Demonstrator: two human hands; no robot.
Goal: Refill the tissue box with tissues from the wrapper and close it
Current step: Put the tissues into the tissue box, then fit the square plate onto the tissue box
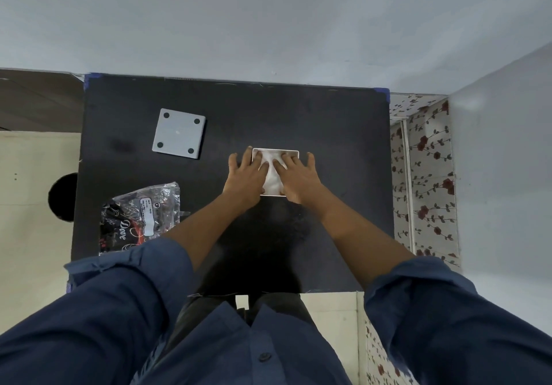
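A square white tissue box (294,152) stands open on the black table, right of centre, with white tissues (273,180) filling it. My left hand (247,175) lies flat over the box's left side, fingers spread on the tissues. My right hand (298,175) lies flat over its right side, fingers also spread on the tissues. The box's grey lid (179,134), with four dark round pads, lies apart at the table's back left. The crumpled clear and black wrapper (140,217) rests near the table's front left edge.
The black table (328,122) stands against a pale wall. A floral-patterned surface (424,175) runs along its right side. A dark round object (64,196) sits on the floor to the left, just past the table edge.
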